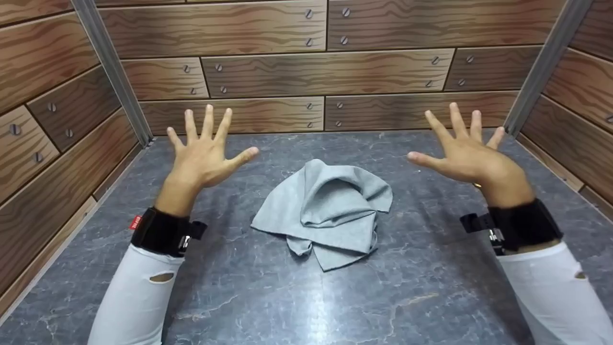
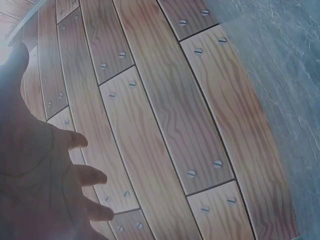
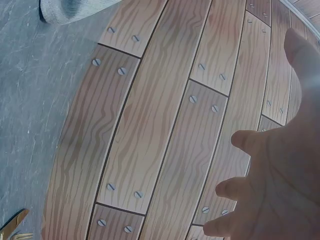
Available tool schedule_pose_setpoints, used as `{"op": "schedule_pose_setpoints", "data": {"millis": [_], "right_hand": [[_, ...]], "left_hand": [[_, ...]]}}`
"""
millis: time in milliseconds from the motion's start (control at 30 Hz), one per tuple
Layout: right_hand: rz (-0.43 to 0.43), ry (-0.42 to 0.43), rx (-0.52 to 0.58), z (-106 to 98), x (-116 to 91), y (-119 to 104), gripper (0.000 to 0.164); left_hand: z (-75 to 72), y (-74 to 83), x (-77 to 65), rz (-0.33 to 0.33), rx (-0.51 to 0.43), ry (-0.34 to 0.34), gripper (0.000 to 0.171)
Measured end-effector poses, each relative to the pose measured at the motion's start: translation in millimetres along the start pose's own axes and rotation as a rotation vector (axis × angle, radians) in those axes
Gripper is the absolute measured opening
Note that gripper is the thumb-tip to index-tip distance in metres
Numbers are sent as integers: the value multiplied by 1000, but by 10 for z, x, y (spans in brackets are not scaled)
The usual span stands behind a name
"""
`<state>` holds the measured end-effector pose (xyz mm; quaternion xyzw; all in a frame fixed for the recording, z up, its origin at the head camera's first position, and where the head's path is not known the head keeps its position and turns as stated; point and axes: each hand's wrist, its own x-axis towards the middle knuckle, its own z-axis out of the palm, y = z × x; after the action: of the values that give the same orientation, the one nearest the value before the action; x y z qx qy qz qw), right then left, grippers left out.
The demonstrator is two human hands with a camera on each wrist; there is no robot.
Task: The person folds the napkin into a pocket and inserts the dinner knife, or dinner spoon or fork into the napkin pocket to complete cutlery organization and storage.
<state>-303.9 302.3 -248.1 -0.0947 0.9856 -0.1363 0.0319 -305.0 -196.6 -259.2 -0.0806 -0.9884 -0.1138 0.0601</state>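
A crumpled light grey cloth (image 1: pixel 282 211) lies in loose folds on the dark marbled surface, between the two hands. To its left and apart from it, the left hand (image 1: pixel 201 158) is held up with its fingers spread and nothing in its grasp. Opposite, on the right, the right hand (image 1: pixel 471 155) is raised the same way, also spread and holding nothing. Each palm faces away from the head camera. The wrist views show the left palm (image 2: pixel 30 155) and the right palm (image 3: pixel 285 170) bare, with stubby-looking foreshortened fingers.
Wood-patterned panels (image 1: pixel 268 72) wall the grey marbled tabletop (image 1: pixel 249 297) at the back and both sides, with metal posts (image 1: pixel 112 62) at the corners. The right wrist view catches a pale fabric edge (image 3: pixel 82 11) and a cut-off brown strip (image 3: pixel 14 224), its kind unclear.
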Motion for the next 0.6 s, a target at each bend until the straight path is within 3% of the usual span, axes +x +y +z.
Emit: {"op": "schedule_pose_setpoints", "data": {"millis": [67,167,267,367,433,467,500,600], "right_hand": [[-12,9,5,7,-2,-20,109],[-55,51,29,69,-27,-127,101],[-171,76,50,238,-112,-322,79],[-443,71,51,494,-207,-563,37],[-641,36,37,684,-293,-737,17],[-745,22,18,785,-329,-818,12],[-841,9,-7,888,-368,-899,7],[-1011,-12,-153,1171,-477,-1108,13]], "left_hand": [[-8,50,3,27,-1,2,109],[5,186,-2,140,-42,-16,96],[131,366,-45,305,-59,-139,71],[362,531,-95,417,-4,-330,46],[536,605,-95,501,80,-411,34],[624,629,-79,528,118,-433,29],[834,563,31,577,143,-425,25],[1049,580,140,661,222,-375,14]]}}
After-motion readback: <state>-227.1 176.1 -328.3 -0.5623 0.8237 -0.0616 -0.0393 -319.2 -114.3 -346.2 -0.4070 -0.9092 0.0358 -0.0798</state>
